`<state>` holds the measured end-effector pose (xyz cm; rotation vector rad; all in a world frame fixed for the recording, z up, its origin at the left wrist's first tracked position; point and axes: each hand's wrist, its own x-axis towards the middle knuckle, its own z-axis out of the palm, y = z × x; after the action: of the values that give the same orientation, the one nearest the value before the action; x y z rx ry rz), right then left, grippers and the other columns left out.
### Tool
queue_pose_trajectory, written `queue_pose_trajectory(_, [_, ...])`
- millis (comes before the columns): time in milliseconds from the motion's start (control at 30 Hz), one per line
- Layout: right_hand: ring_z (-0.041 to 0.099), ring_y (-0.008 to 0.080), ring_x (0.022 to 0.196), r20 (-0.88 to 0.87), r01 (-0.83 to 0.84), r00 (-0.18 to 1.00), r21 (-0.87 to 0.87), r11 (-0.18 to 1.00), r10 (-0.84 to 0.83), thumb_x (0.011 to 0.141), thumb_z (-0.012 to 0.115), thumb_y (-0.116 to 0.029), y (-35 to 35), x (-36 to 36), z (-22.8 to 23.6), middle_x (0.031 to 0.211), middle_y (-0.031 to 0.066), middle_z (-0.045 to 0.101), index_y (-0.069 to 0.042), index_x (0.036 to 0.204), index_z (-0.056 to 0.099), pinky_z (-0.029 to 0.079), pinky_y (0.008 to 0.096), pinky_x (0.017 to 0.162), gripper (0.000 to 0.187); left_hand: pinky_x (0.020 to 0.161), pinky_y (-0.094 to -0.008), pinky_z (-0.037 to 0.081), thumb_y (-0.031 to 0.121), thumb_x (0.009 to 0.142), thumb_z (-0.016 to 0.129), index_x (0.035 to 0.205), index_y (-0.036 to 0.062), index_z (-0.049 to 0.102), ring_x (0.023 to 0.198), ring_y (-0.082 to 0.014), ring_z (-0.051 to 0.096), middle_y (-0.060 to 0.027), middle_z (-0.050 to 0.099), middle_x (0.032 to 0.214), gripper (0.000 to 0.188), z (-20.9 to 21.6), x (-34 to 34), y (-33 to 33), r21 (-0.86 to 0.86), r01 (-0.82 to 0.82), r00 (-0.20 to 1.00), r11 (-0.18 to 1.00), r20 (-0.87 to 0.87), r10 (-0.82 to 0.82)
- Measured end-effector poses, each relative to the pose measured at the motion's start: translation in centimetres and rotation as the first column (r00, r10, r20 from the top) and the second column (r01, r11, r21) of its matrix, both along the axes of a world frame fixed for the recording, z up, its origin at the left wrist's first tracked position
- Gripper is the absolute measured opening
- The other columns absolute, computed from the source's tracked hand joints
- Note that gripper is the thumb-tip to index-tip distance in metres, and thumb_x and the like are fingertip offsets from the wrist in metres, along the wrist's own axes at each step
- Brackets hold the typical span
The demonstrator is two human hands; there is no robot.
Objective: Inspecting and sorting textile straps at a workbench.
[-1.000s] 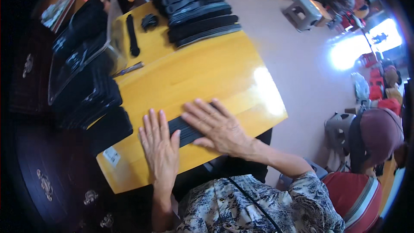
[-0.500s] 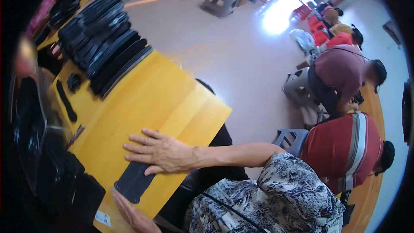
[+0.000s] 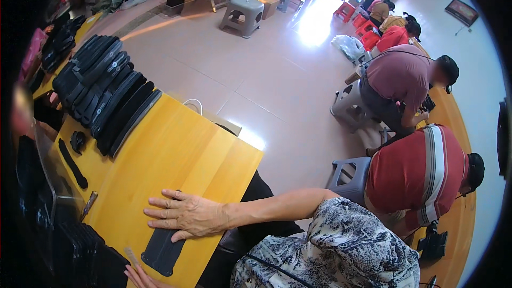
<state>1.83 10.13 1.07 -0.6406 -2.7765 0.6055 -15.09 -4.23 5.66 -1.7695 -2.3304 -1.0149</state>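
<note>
A flat dark grey panel (image 3: 163, 252) with a curved, notched end lies on the yellow wooden tabletop (image 3: 176, 146). My right hand (image 3: 194, 215) rests palm down over its far part, fingers stretched out and spread, hiding that portion. Low in the view, my left hand (image 3: 142, 278) is beside the panel's near end. It is cut off by the lower edge, but its visible fingers are extended and I see nothing held in them. A thin pale shape just above those fingers is too blurred to identify.
Stacked black padded pieces (image 3: 101, 93) stand farther along the table. Near them lie a small black coil (image 3: 78, 141), a black strip (image 3: 72, 164) and a slim handled tool (image 3: 89, 205). Dark piled pieces (image 3: 80, 253) crowd the left. Co-workers (image 3: 413, 173) sit at right, beside a stool (image 3: 349, 175).
The view has shifted, so the table sits lower and farther left. My right hand stays flat on the panel. My left hand shows less, nearer the lower edge.
</note>
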Motion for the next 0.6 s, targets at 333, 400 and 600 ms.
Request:
queue_pose_trajectory(333, [0.013, 0.0264, 0.143, -0.058, -0.004, 0.998, -0.081, 0.997, -0.001, 0.095, 0.020, -0.057, 0.3, 0.0, -0.2, 0.152, 0.0066, 0.026, -0.015, 0.143, 0.035, 0.008, 0.0454, 0.118, 0.065, 0.113, -0.0494, 0.020, 0.030, 0.099, 0.041, 0.137, -0.0025, 0.041, 0.137, -0.0402, 0.027, -0.0258, 0.033, 0.145, 0.050, -1.1, 0.8, 3.0, -0.356, 0.163, 0.975, 0.920, -0.083, -0.205])
queue_pose_trajectory(400, [0.014, 0.0263, 0.143, -0.059, 0.006, 0.998, -0.080, 0.997, -0.010, 0.095, 0.020, -0.057, 0.3, 0.1, -0.4, 0.152, 0.0065, 0.027, -0.016, 0.143, 0.035, 0.008, 0.0455, 0.118, 0.065, 0.113, -0.0493, 0.018, 0.030, 0.099, 0.040, 0.139, -0.0020, 0.037, 0.138, -0.0400, 0.025, -0.0258, 0.030, 0.147, 0.051, -0.9, 0.8, 3.0, -0.404, 0.160, 0.963, 0.901, -0.137, -0.232])
queue_pose_trajectory(600, [0.013, 0.0259, 0.144, -0.056, -0.016, 0.998, -0.082, 0.996, 0.011, 0.096, 0.021, -0.056, 0.6, 0.1, 0.2, 0.151, 0.0064, 0.027, -0.016, 0.143, 0.036, 0.007, 0.0458, 0.118, 0.063, 0.115, -0.0485, 0.016, 0.031, 0.100, 0.037, 0.141, -0.0029, 0.034, 0.139, -0.0396, 0.023, -0.0257, 0.028, 0.148, 0.053, -1.1, 0.4, 3.2, -0.403, 0.187, 0.961, 0.896, -0.112, -0.251])
